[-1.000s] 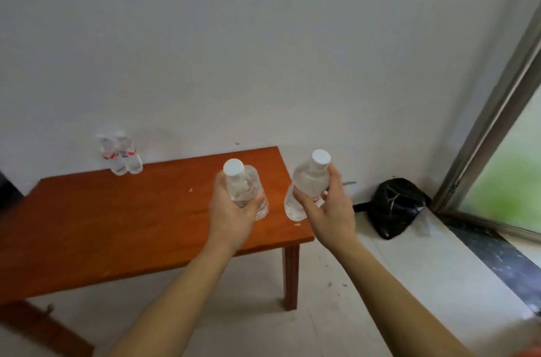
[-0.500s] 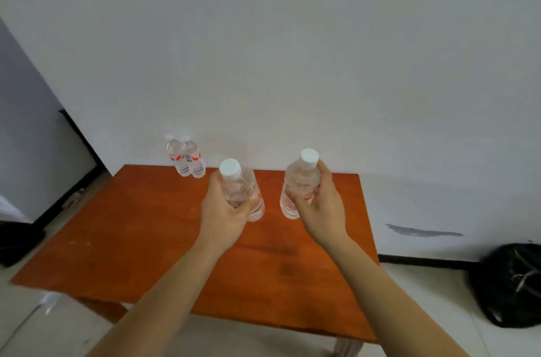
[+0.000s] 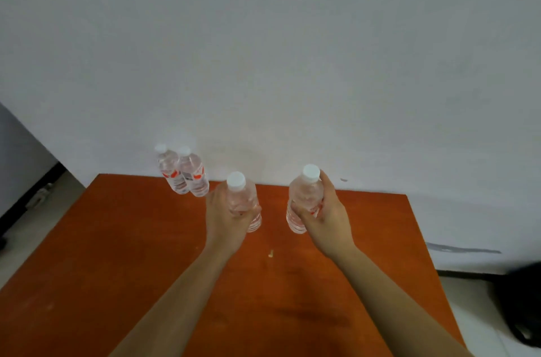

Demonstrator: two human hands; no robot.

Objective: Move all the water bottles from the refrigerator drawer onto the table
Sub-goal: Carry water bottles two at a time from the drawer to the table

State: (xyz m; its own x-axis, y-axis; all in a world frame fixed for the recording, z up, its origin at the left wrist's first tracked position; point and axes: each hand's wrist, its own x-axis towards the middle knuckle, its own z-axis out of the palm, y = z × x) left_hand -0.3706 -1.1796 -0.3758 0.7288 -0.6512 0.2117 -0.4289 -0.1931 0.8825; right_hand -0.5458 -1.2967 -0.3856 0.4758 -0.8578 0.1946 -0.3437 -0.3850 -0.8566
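Your two bare forearms reach in from the bottom edge over the orange-brown wooden table [image 3: 131, 269]. Off its right side, a black bag [image 3: 524, 307] sits on the pale floor, partly cut by the frame. Between your arms a small pale speck [image 3: 271, 253] lies on the tabletop.

Just past it, your left hand [image 3: 225, 219] is wrapped round the body of the left bottle [image 3: 243, 195], a clear water bottle with a white cap. Your right hand [image 3: 325, 216] grips the right bottle [image 3: 306, 192] the same way, with one finger reaching up beside its cap and a bit of red label showing under your fingers. Both bottles are roughly upright, side by side and apart. Their bases are over the far half of the table. You cannot tell from here whether they touch the wood.

Farther on, toward the left of the table's far edge, the outer bottle [image 3: 169, 173] and the inner bottle [image 3: 194, 178] stand touching each other, each with a red-and-white label. Behind them rises the plain grey-white wall [image 3: 292, 64], with a dark smear [image 3: 462, 248] low on its right.
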